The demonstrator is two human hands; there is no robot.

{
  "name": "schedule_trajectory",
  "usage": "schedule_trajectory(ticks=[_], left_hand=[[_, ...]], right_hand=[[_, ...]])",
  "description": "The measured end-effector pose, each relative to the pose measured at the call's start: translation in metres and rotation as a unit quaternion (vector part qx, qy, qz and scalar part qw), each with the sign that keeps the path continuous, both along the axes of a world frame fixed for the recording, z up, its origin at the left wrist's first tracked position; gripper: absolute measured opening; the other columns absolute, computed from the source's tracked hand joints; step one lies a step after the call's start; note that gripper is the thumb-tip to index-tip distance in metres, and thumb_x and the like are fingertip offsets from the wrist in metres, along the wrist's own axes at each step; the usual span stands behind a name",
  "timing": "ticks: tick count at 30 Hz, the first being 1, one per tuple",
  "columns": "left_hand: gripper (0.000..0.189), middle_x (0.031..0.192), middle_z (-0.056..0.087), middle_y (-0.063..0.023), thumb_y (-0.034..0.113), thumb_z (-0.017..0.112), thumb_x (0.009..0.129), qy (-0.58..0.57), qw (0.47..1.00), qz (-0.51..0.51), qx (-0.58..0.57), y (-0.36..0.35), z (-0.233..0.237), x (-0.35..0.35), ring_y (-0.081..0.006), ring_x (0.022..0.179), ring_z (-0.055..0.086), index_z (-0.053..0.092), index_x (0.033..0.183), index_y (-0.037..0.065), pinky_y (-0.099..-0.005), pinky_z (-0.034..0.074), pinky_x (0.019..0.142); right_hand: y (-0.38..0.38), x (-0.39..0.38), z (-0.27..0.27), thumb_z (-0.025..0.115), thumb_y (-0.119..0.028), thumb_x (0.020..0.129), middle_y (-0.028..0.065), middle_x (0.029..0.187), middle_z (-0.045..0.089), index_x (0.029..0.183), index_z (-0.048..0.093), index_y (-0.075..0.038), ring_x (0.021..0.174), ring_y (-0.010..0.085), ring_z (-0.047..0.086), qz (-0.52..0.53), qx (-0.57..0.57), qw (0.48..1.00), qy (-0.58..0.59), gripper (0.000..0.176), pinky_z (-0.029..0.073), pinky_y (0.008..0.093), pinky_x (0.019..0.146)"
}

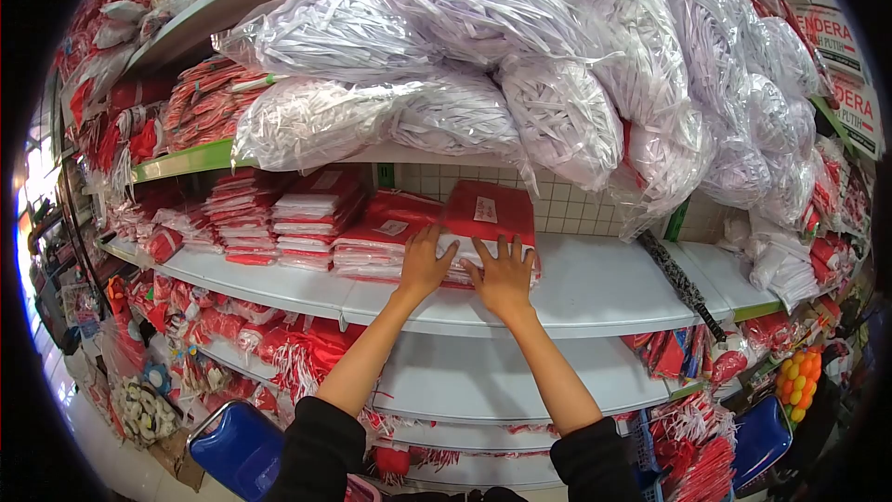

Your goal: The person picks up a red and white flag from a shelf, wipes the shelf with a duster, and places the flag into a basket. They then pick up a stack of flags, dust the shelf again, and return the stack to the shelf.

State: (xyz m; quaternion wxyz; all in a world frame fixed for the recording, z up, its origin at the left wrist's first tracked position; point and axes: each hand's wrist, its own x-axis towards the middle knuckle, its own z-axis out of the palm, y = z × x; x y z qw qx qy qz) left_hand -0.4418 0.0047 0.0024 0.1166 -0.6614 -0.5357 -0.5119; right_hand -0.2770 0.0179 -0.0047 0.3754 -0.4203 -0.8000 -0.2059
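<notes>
On the middle shelf sits a stack of folded red-and-white cloth packs (509,211) in clear plastic, with a small white label on the top one. My right hand (503,279) presses against the front of this stack, fingers spread and pointing away from me. At its left edge rests my left hand (425,267), fingers also apart, touching where it meets the neighbouring pile. That pile of red-and-white packs (379,231) is a little lower and carries a white label too. Neither hand is closed around anything.
Bulging clear bags of white paper strips (446,14) overhang the upper shelf. A dark patterned rod-like item (681,284) lies across the middle shelf (595,284) on the right. More red-and-white stacks (311,218) stand at left. Blue chairs (240,451) flank me below.
</notes>
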Motion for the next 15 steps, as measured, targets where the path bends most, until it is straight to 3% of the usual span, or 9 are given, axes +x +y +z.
schedule_trajectory(ticks=[3, 6, 15], left_hand=[[0.034, 0.117, 0.052, -0.0214, 0.016, 0.055, 0.083, -0.005, 0.997, -0.054, 0.048, -0.017, 0.003, 0.001, -0.0377, 0.116, 0.045, 0.053, 0.113, 0.0, -0.0433, 0.033, 0.099], [0.037, 0.128, 0.045, -0.0211, 0.012, 0.054, 0.084, -0.003, 0.997, -0.038, 0.064, -0.037, -0.001, 0.004, -0.0363, 0.126, 0.035, 0.051, 0.12, 0.002, -0.0417, 0.028, 0.104], [0.041, 0.135, 0.04, -0.0183, 0.011, 0.053, 0.083, -0.018, 0.999, 0.014, 0.027, -0.099, -0.019, 0.023, -0.0348, 0.13, 0.03, 0.05, 0.125, 0.009, -0.0403, 0.027, 0.105]], right_hand=[[0.0, 0.002, 0.003, 0.043, -0.049, 0.088, 0.0241, 0.126, 0.047, 0.129, 0.047, -0.02, 0.123, 0.0436, 0.035, 0.006, 0.0, 1.0, -0.005, 0.05, 0.023, 0.059, 0.096], [0.002, 0.003, 0.004, 0.043, -0.049, 0.088, 0.0236, 0.126, 0.047, 0.128, 0.048, -0.019, 0.124, 0.0431, 0.033, 0.006, 0.0, 1.0, -0.004, 0.05, 0.023, 0.0594, 0.096], [-0.003, 0.022, 0.009, 0.05, -0.044, 0.086, 0.0193, 0.135, 0.036, 0.127, 0.049, -0.017, 0.131, 0.0408, 0.021, 0.055, 0.031, 0.998, 0.028, 0.049, 0.017, 0.0611, 0.1]])
